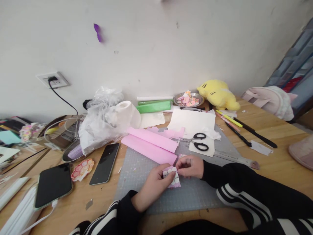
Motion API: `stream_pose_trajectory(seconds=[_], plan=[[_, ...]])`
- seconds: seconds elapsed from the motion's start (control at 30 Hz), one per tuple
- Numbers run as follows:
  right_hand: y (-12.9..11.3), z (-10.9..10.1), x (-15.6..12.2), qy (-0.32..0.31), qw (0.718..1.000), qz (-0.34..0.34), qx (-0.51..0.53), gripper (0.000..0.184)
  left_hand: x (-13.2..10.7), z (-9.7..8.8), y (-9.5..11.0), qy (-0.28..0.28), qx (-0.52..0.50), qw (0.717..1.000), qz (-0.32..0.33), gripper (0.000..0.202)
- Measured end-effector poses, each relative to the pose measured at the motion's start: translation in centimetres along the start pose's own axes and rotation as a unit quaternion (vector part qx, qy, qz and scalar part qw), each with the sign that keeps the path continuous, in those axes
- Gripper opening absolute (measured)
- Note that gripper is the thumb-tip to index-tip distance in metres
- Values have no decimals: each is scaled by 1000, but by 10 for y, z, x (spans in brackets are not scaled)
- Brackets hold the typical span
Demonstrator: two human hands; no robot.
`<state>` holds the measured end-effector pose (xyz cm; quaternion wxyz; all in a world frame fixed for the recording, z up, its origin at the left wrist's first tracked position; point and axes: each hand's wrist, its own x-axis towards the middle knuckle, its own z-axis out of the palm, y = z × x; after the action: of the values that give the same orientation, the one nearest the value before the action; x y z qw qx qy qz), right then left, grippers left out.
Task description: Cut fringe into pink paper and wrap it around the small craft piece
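My left hand (156,182) grips a small pink paper piece (176,180) dotted with white rounds, its thumb lying across the front. At the upper right edge of that piece, the fingers of my right hand (190,166) are pinched together; whether they hold the edge or something tiny is hidden. Both hands are over a grey cutting mat (195,195). Just beyond them lie folded pink paper sheets (151,145) and scissors (201,141) with black handles, resting on white paper (193,120). Another small pink patterned piece shows partly behind my right hand.
A steel ruler (234,159) lies to the right, near pens (237,133). Phones (104,164) and a plastic bag (97,125) with a paper roll (128,114) stand left. At the back are a dish (179,102) of paper cutouts and a yellow plush toy (218,94).
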<state>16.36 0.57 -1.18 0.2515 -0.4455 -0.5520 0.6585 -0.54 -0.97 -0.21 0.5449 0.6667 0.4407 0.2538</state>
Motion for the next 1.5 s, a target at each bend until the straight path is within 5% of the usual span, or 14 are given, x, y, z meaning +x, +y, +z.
stream_pose_trajectory(seconds=[0.7, 0.87, 1.13, 1.5], plan=[[9, 2, 1, 3, 999, -28, -21, 18, 0, 0, 5, -11, 42, 999, -6, 21], [6, 5, -1, 38, 997, -48, -53, 11, 0, 1, 5, -13, 12, 1000, -20, 23], [-4, -3, -1, 8, 1000, -4, -1, 18, 1, 1, 6, -33, -131, 989, -57, 27], [4, 3, -1, 16, 997, -69, -16, 11, 1, 1, 5, -31, -22, 999, -26, 21]])
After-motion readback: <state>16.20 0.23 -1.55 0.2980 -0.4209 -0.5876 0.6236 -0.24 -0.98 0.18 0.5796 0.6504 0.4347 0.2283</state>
